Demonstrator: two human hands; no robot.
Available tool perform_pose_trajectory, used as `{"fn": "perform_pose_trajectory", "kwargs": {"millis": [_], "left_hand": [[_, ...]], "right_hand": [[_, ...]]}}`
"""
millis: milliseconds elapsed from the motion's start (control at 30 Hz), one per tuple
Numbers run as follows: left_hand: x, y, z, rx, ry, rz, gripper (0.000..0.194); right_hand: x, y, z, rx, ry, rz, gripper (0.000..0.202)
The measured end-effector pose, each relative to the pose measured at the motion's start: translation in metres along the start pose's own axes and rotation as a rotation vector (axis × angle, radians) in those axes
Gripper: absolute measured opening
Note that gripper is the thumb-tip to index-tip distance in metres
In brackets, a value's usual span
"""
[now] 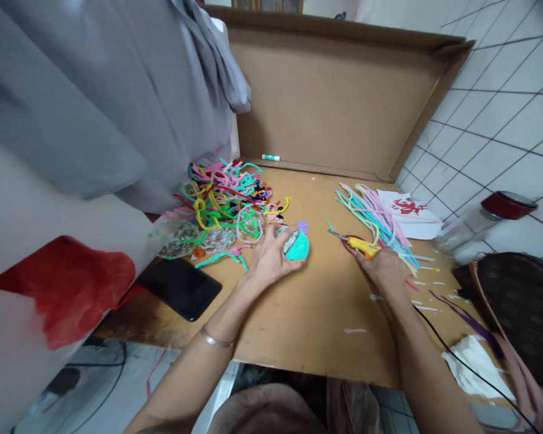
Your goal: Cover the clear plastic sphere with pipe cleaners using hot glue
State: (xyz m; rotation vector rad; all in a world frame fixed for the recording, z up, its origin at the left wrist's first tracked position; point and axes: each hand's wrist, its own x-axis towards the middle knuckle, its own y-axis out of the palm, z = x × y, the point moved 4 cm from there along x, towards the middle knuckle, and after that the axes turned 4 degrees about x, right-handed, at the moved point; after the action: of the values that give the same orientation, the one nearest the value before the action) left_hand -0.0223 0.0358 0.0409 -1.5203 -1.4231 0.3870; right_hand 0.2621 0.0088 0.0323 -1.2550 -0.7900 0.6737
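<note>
My left hand (274, 253) is wrapped round a small round object with a turquoise face (297, 246), near the middle of the wooden table (308, 319). A small purple piece (302, 226) shows just behind it. My right hand (382, 265) grips a yellow-handled tool (363, 245) with a metal tip pointing left. A short turquoise bit is at that tip. The tool lies low over the table, with a red loop partly visible beneath it. The two hands are apart.
A tangled pile of colourful fuzzy stems (226, 193) lies back left, with a black phone (181, 288) before it. Straight pastel stems (375, 211) and a white paper (411, 226) are back right. A bottle (479, 220), dark bag (516, 307) and black cable (461, 361) occupy the right.
</note>
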Motion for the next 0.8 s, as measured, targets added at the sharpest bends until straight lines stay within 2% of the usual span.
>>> {"fn": "perform_pose_trajectory", "kwargs": {"millis": [133,233,300,400,500,633,800], "left_hand": [[0.0,-0.001,0.0,-0.009,0.005,0.017,0.076],[-0.001,-0.001,-0.002,0.006,0.01,0.03,0.077],[-0.001,-0.002,-0.002,0.018,0.005,0.032,0.077],[-0.002,-0.002,-0.003,0.027,-0.002,0.04,0.078],[-0.002,-0.002,-0.005,0.024,0.008,0.044,0.078],[-0.003,-0.003,-0.006,0.025,-0.004,0.044,0.078],[-0.005,-0.003,-0.01,0.01,0.011,0.056,0.078]], "right_hand": [[0.007,0.003,-0.008,0.043,0.044,0.164,0.062],[0.01,0.004,-0.014,0.097,0.055,0.177,0.056],[0.01,0.001,-0.017,0.172,0.062,0.101,0.057],[0.003,-0.01,-0.016,0.324,0.058,-0.113,0.057],[-0.014,-0.021,0.0,0.505,-0.077,-0.302,0.054],[-0.043,-0.028,0.026,0.709,-0.328,-0.392,0.057],[-0.058,-0.027,0.038,0.714,-0.411,-0.426,0.038]]}}
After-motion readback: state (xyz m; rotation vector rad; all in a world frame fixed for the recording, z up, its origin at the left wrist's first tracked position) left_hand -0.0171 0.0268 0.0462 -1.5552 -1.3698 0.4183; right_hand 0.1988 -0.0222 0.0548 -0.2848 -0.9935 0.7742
